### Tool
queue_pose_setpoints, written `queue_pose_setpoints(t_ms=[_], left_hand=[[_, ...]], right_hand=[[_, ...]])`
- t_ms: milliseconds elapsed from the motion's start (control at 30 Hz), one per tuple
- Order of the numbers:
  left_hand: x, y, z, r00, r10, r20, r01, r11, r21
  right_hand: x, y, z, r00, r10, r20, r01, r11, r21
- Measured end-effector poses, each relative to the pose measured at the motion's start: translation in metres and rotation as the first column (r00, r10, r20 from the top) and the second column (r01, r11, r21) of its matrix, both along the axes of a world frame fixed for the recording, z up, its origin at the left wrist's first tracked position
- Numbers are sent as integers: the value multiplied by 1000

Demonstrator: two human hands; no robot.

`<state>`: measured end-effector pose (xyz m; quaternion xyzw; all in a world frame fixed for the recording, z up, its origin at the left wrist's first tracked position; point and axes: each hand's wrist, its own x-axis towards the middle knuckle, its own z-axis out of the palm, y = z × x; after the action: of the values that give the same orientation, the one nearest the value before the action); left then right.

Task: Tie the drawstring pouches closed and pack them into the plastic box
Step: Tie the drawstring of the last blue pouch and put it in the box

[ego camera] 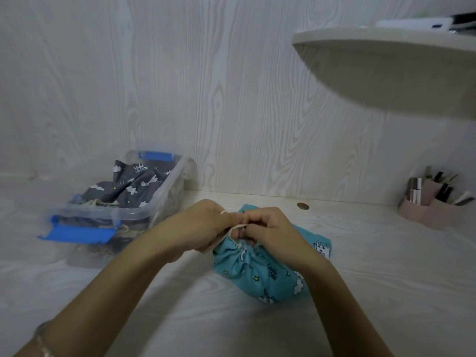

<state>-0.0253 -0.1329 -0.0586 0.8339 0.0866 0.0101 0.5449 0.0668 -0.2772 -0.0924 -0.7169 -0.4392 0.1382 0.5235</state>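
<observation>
Head view is showing a teal pouch (260, 275) lying on the desk (360, 292) straight in front of the person, its puckered neck sitting directly beneath the hands. Just above that neck, the left hand (203, 225) and the right hand (269, 230) are meeting, fingers curled, both pinching the pale cord (238, 226) coming up from the opening. Further back on the left, the plastic box (168, 186) is standing open, holding a grey pouch (128, 189).

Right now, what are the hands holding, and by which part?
The left hand and right hand each pinch the cream drawstring of the teal pouch, just above its gathered mouth.
</observation>
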Motion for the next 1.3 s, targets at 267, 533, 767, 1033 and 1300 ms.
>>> queue_pose_setpoints(t_ms=[267,533,767,1033,1300], left_hand=[[27,-6,5,991,-52,120,25,976,215],[34,-9,4,977,-20,213,-41,960,278],[19,3,5,982,-12,189,-100,814,572],[12,16,6,997,-83,3,62,768,638],[5,13,14,991,-40,-130,133,471,872]], right_hand=[[16,-19,7,925,128,-358,-104,991,84],[26,-15,8,812,59,-580,251,862,440],[33,-24,14,397,360,-844,536,656,532],[37,-29,11,648,92,-756,274,898,344],[29,-13,3,767,53,-639,265,882,391]])
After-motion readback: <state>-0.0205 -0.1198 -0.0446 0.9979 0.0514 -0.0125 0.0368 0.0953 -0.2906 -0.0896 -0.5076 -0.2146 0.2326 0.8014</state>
